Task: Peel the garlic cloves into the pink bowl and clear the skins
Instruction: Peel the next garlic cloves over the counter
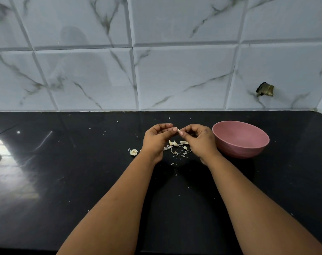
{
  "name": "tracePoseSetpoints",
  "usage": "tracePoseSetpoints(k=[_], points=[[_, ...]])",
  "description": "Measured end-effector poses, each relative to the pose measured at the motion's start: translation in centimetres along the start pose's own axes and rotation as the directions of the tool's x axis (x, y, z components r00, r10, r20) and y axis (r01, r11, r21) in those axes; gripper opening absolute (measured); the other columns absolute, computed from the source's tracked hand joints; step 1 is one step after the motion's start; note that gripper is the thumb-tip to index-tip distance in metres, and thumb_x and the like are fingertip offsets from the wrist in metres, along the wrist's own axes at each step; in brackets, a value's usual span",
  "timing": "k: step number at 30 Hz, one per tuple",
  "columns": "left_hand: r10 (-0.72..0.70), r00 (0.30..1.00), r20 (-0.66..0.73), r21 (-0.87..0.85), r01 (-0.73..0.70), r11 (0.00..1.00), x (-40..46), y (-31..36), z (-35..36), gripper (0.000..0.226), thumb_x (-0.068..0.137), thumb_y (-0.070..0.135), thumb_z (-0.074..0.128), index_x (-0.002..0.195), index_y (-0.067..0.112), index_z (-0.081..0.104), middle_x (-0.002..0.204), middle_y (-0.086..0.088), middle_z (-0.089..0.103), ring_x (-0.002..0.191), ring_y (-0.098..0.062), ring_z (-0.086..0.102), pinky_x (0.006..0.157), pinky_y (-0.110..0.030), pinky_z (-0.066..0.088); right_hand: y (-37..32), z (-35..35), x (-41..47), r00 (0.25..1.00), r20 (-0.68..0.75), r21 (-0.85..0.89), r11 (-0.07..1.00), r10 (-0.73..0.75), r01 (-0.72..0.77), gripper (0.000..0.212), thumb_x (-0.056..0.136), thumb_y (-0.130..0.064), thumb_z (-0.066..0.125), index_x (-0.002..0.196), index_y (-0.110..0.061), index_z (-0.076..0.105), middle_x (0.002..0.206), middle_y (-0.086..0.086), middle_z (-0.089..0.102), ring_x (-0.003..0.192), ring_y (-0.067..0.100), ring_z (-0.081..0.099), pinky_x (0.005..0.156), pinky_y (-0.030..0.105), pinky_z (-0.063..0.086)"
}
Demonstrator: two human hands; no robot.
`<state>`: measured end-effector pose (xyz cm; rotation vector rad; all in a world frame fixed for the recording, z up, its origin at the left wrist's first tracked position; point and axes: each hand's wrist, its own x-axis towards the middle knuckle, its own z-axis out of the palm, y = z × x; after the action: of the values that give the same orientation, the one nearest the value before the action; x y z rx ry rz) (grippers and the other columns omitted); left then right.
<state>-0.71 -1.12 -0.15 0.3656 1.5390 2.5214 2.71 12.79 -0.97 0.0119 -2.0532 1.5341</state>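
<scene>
The garlic clove (pixel 178 130) pinched between the hands (pixel 176 138) is mostly hidden; the pink bowl's (pixel 240 138) contents perhaps cannot be made out.

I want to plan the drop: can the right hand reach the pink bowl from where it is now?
Probably yes. The right hand is just beside the pink bowl, whose open top faces up, and nothing stands between them. Both hands pinch a garlic clove now.

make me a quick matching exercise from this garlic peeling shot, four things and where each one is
Things:
1. bowl
2. clove
3. garlic stub
4. skins

Places:
A. pinched between both hands
B. on the counter, left of the left hand
C. on the counter, below the hands
D. on the counter, right of the right hand

Pairs: 1-D, 2-A, 3-B, 4-C
</scene>
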Motion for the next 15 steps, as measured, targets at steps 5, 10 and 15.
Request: tracePoseSetpoints(k=[5,10,15], points=[[-0.023,0.999,0.034,-0.016,0.023,1.000,-0.1,0.0,0.2,0.021,0.078,-0.012,0.069,0.096,0.000,0.067,0.088,-0.013,0.070,0.086,-0.020,0.068,0.095,-0.030,0.053,-0.4,-0.5,0.1,0.989,0.047,0.197,0.969,0.142,-0.148,0.022,0.080,0.000,0.073,0.069,-0.019,0.071,0.071,-0.004,0.067,0.070,0.004,0.060,0.068,0.018,0.049],[-0.026,0.999,0.048,-0.034,0.028,0.999,0.1,0.2,-0.1,0.016,0.080,-0.008,0.068,0.094,0.001,0.069,0.081,-0.008,0.074,0.078,-0.016,0.072,0.086,-0.027,0.055,-1.0,-0.1,-0.1,0.972,0.094,0.284,0.930,0.214,-0.232,0.022,0.085,0.003,0.066,0.070,-0.013,0.067,0.070,-0.001,0.061,0.071,0.008,0.053,0.069,0.021,0.043],[-0.056,0.995,0.085,-0.161,0.070,0.984,0.4,0.4,-0.1,0.016,0.085,-0.009,0.062,0.096,0.000,0.068,0.084,-0.009,0.075,0.079,-0.015,0.073,0.077,-0.021,0.058,-1.8,0.5,-0.4,0.937,0.217,0.540,0.766,0.275,-0.350,0.022,0.092,0.006,0.053,0.077,-0.009,0.061,0.073,0.002,0.058,0.067,0.007,0.052,0.063,0.015,0.045]])
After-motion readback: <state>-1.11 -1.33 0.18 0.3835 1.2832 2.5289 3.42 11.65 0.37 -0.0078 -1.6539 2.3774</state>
